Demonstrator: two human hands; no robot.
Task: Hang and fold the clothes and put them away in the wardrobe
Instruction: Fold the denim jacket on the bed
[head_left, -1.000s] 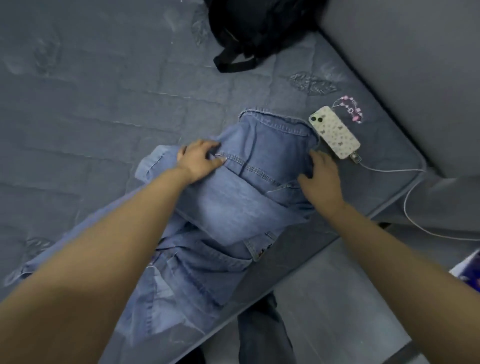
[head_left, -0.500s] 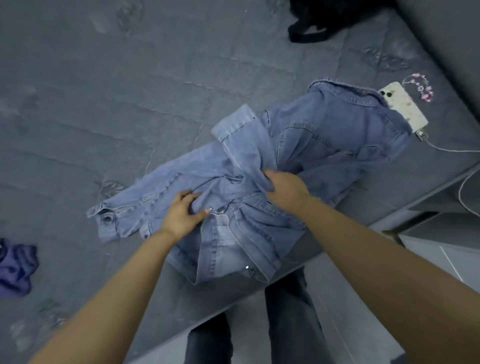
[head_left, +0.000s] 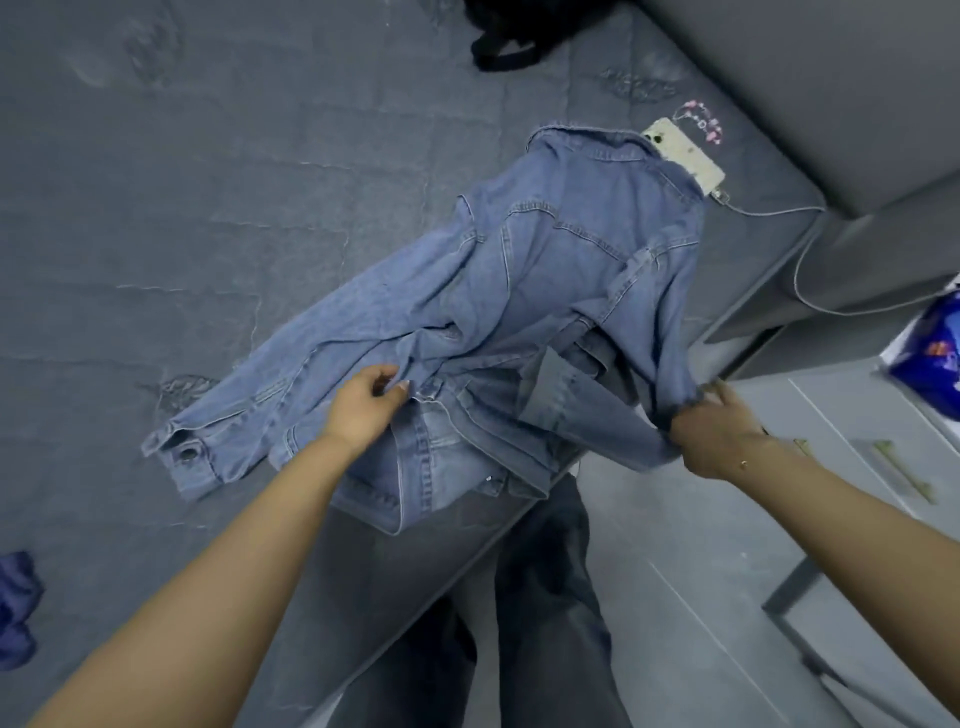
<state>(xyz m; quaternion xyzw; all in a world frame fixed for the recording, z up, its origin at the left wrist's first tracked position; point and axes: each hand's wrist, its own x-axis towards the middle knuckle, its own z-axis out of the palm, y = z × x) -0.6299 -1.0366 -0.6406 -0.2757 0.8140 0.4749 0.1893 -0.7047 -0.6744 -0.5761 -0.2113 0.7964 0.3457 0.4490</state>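
Note:
A light-blue denim jacket lies spread back-up across the near edge of a grey quilted mattress, collar pointing away. My left hand pinches a fold of denim near the jacket's lower middle. My right hand grips the jacket's right hem or sleeve end and holds it out past the mattress edge, so the cloth is stretched between the two hands. One sleeve with a cuff button trails left on the mattress.
A phone in a pale patterned case lies beside the collar, its cable running off the mattress. A black bag sits at the far edge. A purple garment lies at the left. A blue packet rests on a grey surface at the right.
The jacket has been turned and opened out from a bunched state. My right hand moved right, pulling the hem off the mattress edge; my left hand shifted slightly right on the cloth.

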